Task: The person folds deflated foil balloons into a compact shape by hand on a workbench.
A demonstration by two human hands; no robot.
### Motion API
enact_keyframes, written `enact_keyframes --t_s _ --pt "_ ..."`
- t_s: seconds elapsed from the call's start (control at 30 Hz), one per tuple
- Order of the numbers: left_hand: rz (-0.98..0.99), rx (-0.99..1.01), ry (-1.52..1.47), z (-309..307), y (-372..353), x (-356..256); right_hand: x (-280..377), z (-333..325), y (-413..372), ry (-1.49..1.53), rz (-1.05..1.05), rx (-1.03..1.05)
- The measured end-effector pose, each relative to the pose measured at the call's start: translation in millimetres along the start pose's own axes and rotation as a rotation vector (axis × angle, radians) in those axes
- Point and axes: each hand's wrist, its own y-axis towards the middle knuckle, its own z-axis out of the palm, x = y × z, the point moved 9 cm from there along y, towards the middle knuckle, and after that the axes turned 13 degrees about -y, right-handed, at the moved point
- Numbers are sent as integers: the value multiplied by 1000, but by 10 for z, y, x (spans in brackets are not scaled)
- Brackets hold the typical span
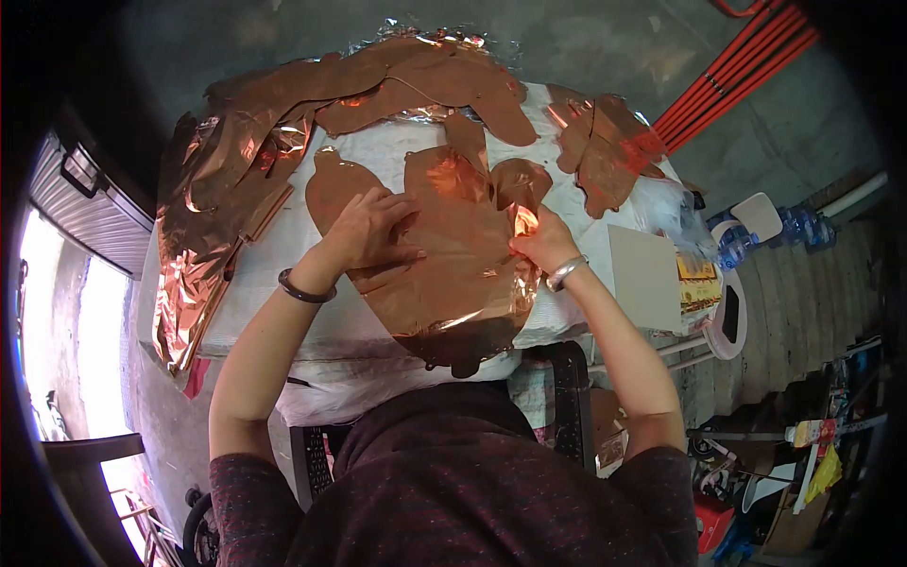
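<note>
A flat, copper-coloured foil balloon [444, 274] lies spread in front of me, its rounded lower end hanging over the near table edge. My left hand [373, 231] rests on its left part with the fingers apart. At the right side, my right hand [545, 242] pinches the balloon's crinkled edge between thumb and fingers. The foil catches bright light beside that thumb. Rounded lobes with small tabs stick out at the balloon's far end.
More flat foil pieces [406, 80] are heaped along the far side, with a crumpled stack [203, 255] at the left. Others [609, 151] lie far right. A beige card [644, 279] and yellow packets [697, 283] sit right. The white-covered table [274, 283] has a chair [572, 397] before it.
</note>
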Motion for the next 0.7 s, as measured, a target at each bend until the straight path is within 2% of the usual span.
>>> enact_keyframes --t_s 0.03,0.2,0.3,0.37,0.43,0.5,0.57,0.63,0.7 --pt "0 -2 -1 11 -5 12 157 -142 -48 -254 -33 -160" --pt "-3 -4 43 20 0 24 209 -123 -18 -250 -64 -227" --pt "-17 -7 31 12 -2 24 264 -34 -73 -387 49 -139" --pt "54 -81 36 10 -3 30 441 -46 -185 -487 -41 -259" --pt "121 -151 48 13 -29 46 516 28 -211 -485 -120 -311" --pt "109 -147 46 22 -24 61 688 62 -267 -283 -265 -325" --pt "99 -131 46 34 -21 69 746 -12 -362 -281 -269 -387" --pt "88 -120 44 34 -17 72 657 -141 -448 -201 -177 -458" --pt "84 -127 38 37 -23 82 458 -49 -486 -237 -141 -409"
